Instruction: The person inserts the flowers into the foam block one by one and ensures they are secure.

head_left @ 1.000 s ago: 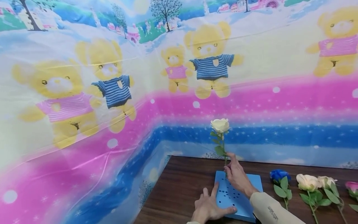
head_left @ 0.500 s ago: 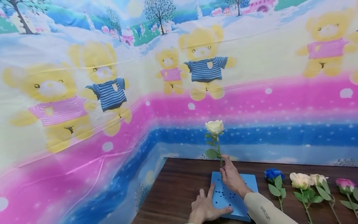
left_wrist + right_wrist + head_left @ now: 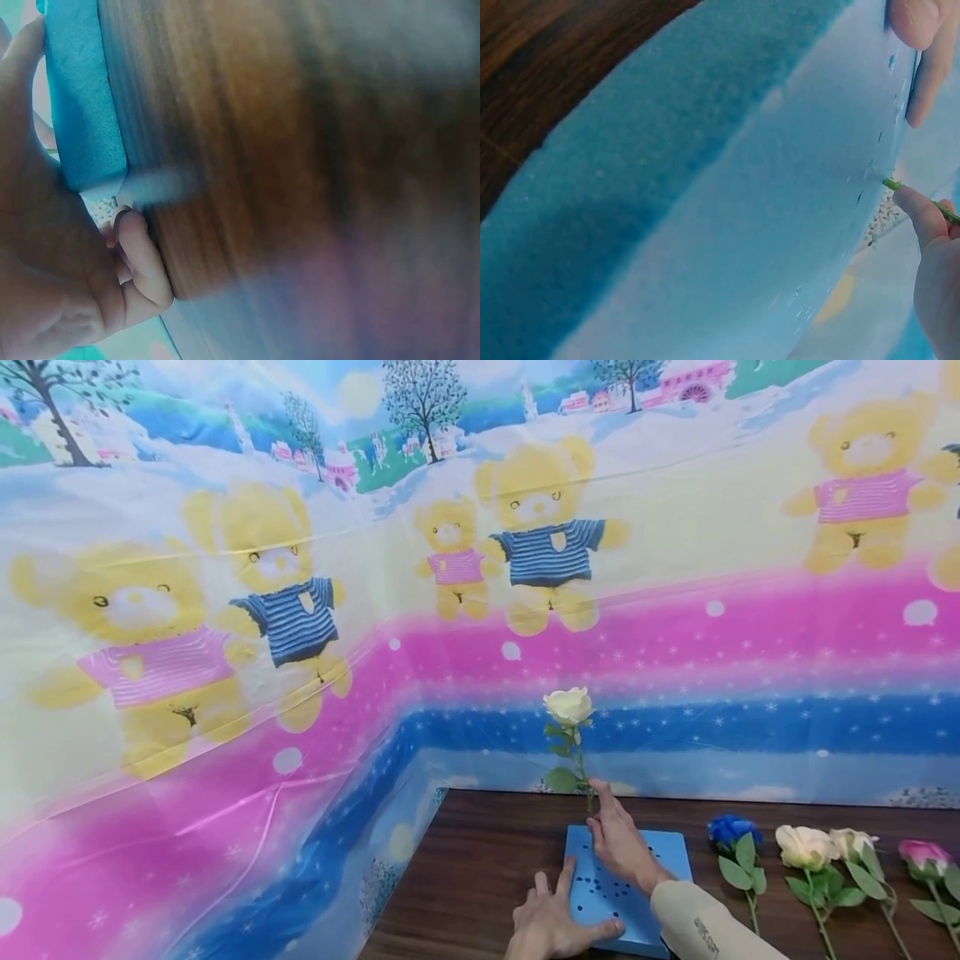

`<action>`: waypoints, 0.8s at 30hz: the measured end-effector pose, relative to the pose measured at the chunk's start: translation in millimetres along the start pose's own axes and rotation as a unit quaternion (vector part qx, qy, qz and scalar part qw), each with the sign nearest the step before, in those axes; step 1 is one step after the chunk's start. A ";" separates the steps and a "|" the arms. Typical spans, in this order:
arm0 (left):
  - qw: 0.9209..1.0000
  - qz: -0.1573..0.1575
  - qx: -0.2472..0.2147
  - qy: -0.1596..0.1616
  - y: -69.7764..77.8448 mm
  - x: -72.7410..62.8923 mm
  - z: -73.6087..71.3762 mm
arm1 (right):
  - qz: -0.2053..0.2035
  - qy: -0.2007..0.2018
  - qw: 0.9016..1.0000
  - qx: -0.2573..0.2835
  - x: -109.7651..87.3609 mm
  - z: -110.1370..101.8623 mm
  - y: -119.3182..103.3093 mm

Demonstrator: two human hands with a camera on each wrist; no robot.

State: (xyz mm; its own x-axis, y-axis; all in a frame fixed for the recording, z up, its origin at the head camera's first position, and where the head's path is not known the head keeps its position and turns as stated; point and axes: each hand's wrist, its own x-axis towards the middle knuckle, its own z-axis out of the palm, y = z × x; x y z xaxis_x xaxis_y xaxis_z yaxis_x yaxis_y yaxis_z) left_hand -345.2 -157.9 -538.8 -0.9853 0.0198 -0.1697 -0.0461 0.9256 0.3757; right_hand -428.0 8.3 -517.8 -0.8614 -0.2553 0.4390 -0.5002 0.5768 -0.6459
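Rose (image 3: pixel 567 706) creamy white, green-leaved; block (image 3: pixel 633 910) light blue, dark-dotted; tabletop (image 3: pixel 480 852) brown, streaked; backdrop (image 3: pixel 750 631) banded pink, blue.

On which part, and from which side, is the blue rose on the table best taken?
I would pinch its thin stem just below the leaves, probably from above: the blue rose lies on the table, bloom at the far end, stem towards the person, with nothing covering it. The right hand holds the white rose by its stem too.

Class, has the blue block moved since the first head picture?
No: judged by the far left corner of the table, the block keeps its place.
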 end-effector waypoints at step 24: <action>1.000 0.007 0.006 -0.001 -2.1 3.3 3.2 | 0.035 0.004 0.998 0.051 1.8 -28.5 2.6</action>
State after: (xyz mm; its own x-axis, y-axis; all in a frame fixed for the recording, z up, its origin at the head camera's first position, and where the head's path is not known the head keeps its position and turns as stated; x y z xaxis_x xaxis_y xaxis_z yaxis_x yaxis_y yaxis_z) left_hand -347.8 -158.5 -543.0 -0.9854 0.0336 -0.1670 -0.0305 0.9296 0.3672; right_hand -428.3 31.4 -500.9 -0.8944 -0.2112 0.3944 -0.4450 0.5103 -0.7359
